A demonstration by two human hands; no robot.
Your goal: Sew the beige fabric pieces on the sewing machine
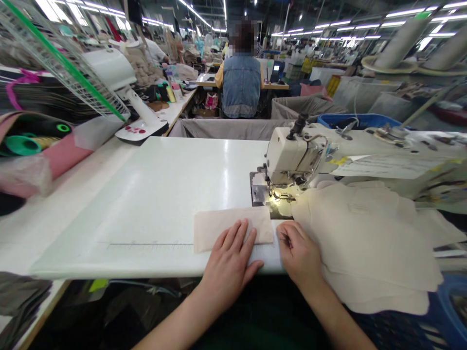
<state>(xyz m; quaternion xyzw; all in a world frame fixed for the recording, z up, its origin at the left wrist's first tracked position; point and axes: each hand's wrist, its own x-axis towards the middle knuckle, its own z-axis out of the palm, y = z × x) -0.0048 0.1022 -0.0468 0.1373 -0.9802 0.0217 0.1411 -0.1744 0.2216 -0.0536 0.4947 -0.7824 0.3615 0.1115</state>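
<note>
My left hand lies with fingers spread on a folded cream cloth piece, which rests flat at the front of the white table. To its right, my right hand is curled at the table's front edge, its fingers closed around something small and dark that I cannot make out. Just beyond my hands stands a sewing machine, its lamp lighting the metal needle plate. Right of my right hand, a stack of cream fabric pieces spreads beside the machine and droops over the front.
A white fan and a rolled pink bundle stand on the left. Grey fabric bins border the table's far edge. Thread cones rise at the right. Ahead sits a person in a denim vest.
</note>
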